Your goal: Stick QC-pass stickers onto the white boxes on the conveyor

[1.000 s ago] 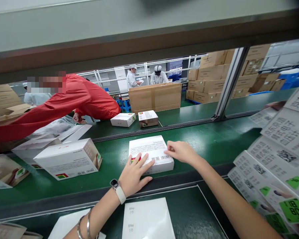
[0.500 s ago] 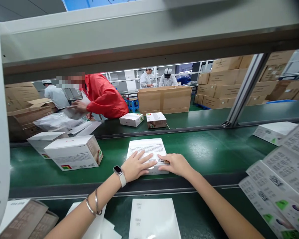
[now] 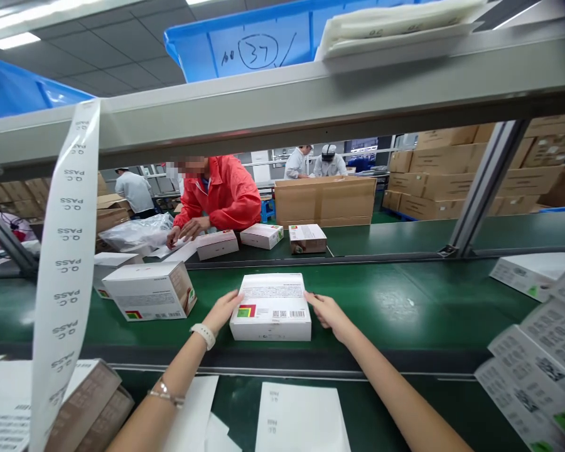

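Note:
A white printed box (image 3: 274, 307) lies on the green surface in front of me, its top and near side showing, with a red and green mark at its lower left. My left hand (image 3: 225, 310) touches its left edge, and my right hand (image 3: 327, 311) is at its right edge, fingers against the side. Both hands together hold the box between them. Below it, a white sheet with Q.C. PASS stickers (image 3: 301, 417) lies on the near green surface.
More white boxes stand at left (image 3: 145, 290) and right (image 3: 530, 270). A strip of Q.C. PASS labels (image 3: 68, 251) hangs from the shelf beam (image 3: 273, 103). Flattened printed cartons (image 3: 541, 370) are at lower right. Across the line, a person in a red jacket (image 3: 230, 194) handles papers.
My hands have moved from the top and near side of the box to its left and right sides. The view has tilted up. Another white box now shows beside the person in red.

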Demonstrator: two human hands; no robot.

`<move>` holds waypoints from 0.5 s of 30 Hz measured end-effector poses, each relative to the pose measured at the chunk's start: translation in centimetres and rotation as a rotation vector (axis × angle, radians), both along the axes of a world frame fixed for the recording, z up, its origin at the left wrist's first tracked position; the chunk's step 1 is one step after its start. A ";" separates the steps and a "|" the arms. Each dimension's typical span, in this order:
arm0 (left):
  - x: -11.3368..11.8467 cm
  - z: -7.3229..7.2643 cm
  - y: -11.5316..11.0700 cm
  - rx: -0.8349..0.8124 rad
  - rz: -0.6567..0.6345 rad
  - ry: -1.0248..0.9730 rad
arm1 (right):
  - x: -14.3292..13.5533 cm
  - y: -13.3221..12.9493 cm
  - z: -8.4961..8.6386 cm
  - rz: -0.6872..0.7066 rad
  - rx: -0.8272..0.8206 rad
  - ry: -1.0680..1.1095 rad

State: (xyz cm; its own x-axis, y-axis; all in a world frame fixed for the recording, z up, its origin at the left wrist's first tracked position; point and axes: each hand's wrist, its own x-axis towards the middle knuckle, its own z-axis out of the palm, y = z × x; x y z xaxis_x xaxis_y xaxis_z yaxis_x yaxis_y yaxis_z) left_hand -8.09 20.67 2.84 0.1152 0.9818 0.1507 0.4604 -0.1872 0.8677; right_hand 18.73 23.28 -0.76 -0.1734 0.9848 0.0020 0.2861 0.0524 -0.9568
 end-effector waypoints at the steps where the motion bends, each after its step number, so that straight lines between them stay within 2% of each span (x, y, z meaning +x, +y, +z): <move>1: -0.2 -0.3 0.4 -0.026 -0.030 -0.008 | -0.5 0.0 -0.1 0.048 -0.053 0.041; 3: -0.3 -0.6 0.7 -0.058 -0.077 -0.047 | -1.2 -0.4 -0.1 0.110 -0.065 0.155; 5: -0.1 -0.4 0.5 -0.047 -0.106 -0.084 | -1.4 -0.8 0.1 0.163 0.036 0.278; 8: 0.5 0.4 -0.2 0.071 -0.100 -0.144 | -1.0 -1.1 0.3 0.172 0.198 0.360; 11: 1.1 1.0 -0.4 0.244 -0.029 -0.093 | -0.1 -1.3 0.0 0.088 0.278 0.213; 15: 0.7 1.9 -0.2 0.409 0.094 0.188 | 0.9 -2.9 -0.5 0.023 0.314 -0.084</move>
